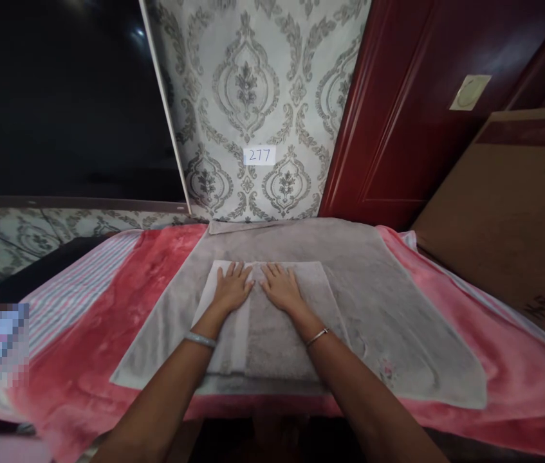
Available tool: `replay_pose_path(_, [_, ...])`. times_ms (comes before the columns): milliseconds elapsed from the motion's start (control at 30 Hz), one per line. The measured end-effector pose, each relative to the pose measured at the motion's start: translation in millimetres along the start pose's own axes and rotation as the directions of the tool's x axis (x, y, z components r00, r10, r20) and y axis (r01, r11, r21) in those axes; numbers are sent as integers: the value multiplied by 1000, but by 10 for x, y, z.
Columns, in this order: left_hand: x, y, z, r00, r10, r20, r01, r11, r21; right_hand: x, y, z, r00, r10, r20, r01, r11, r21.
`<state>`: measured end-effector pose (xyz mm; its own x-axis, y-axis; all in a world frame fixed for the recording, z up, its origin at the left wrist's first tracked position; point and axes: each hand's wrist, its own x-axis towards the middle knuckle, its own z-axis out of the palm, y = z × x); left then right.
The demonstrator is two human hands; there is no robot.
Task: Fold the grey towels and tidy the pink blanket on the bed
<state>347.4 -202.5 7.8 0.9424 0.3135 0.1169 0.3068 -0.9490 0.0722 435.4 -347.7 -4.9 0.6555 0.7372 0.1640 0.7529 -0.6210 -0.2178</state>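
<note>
A folded grey towel [277, 334] lies on top of a larger spread grey towel [397, 308]. My left hand [231, 287] rests flat on the folded towel's far left part, fingers stretched out. My right hand [280, 287] lies flat beside it on the far middle of the same towel, fingers spread. Each wrist wears a thin bracelet. Neither hand holds anything.
The towels lie on a pink-red blanket [108, 308] covering a bed or table, with a striped cloth [69, 289] at the left. Behind are patterned wallpaper with a label "277" [259, 155], a dark screen [60, 96], a red door [421, 109] and a cardboard sheet [508, 212].
</note>
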Motion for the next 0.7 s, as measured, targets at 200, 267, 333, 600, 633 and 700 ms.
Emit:
replay_pose_path(200, [2, -39, 50, 1000, 13, -3, -13, 1000, -2, 10, 227, -56, 995, 94, 13, -94, 995, -18])
replay_pose_path(267, [19, -39, 44, 1000, 16, 0, -16, 1000, -1, -21, 389, -137, 983, 184, 24, -183, 982, -54])
replay_pose_path(333, [30, -38, 49, 1000, 19, -2, -19, 1000, -1, -89, 560, -187, 966, 259, 23, -257, 963, -82])
replay_pose_path(600, [11, -39, 46, 999, 11, -41, -13, 998, -64, -256, 813, -140, 924, 379, -49, -381, 924, -21])
replay_pose_path(633, [5, -42, 42, 999, 6, -52, -10, 997, -82, -254, 834, -134, 918, 391, -62, -391, 920, 13])
replay_pose_path(700, [-8, -47, 38, 997, -2, -73, -6, 993, -114, -266, 900, -127, 909, 407, -93, -399, 912, 93])
